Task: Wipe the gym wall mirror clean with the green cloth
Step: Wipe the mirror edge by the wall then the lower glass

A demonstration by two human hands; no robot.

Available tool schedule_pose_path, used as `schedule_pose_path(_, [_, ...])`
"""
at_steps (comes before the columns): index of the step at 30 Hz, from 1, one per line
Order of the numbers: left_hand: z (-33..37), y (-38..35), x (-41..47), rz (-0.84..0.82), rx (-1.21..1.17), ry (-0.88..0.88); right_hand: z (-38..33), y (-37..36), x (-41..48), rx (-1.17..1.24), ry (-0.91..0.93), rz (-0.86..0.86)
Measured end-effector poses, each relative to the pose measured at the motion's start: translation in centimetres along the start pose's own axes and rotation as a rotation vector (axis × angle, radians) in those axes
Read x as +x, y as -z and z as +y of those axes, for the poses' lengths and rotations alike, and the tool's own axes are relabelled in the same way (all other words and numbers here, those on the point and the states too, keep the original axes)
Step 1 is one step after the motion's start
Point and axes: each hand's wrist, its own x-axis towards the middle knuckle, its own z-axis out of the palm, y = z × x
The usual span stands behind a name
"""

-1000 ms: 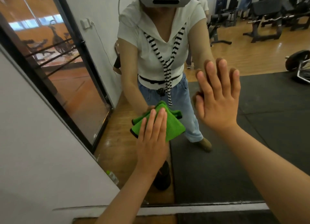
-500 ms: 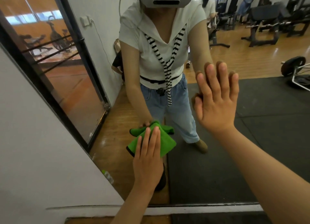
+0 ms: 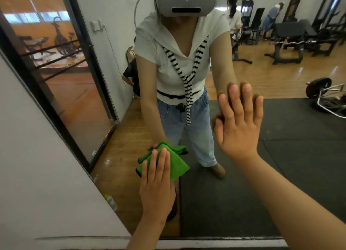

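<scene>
I record the left hand [image 3: 157, 191] pressing the green cloth [image 3: 177, 167] lower on the mirror [image 3: 299, 156] than one second ago, and slightly further left.

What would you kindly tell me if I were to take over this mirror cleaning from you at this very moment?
Left hand: fingers straight, pressing the green cloth flat against the mirror, low down and near its left edge.
Right hand: open, palm apparently braced on the mirror, higher and to the right.
Done: unclear; no obvious wiped track or smears show.
Left: probably most of the mirror; I would work the cloth across and upward.
</scene>
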Motion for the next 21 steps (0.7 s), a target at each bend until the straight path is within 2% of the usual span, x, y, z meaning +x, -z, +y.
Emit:
schedule_pose_path(2, [-0.4, 0.0, 0.6, -0.001, 0.006, -0.028, 0.0, -0.1, 0.0, 0.01, 0.004, -0.001])
schedule_pose_path(6, [-0.8, 1.4, 4.4, 0.108, -0.012, 0.0, 0.1, -0.2, -0.1, 0.012, 0.01, 0.01])
schedule_pose_path(15, [2.5, 1.8, 8.5, 0.274, -0.305, 0.158, -0.1, -0.2, -0.1, 0.003, 0.009, -0.012])
schedule_pose_path(18, [2.6, 0.6, 8.0, 0.266, -0.204, 0.0, -0.1, -0.1, -0.2, 0.007, 0.0, -0.015])
schedule_pose_path(21, [1.5, -1.2, 6.7, 0.223, 0.044, -0.384, -0.1, -0.1, -0.1, 0.004, 0.001, -0.017])
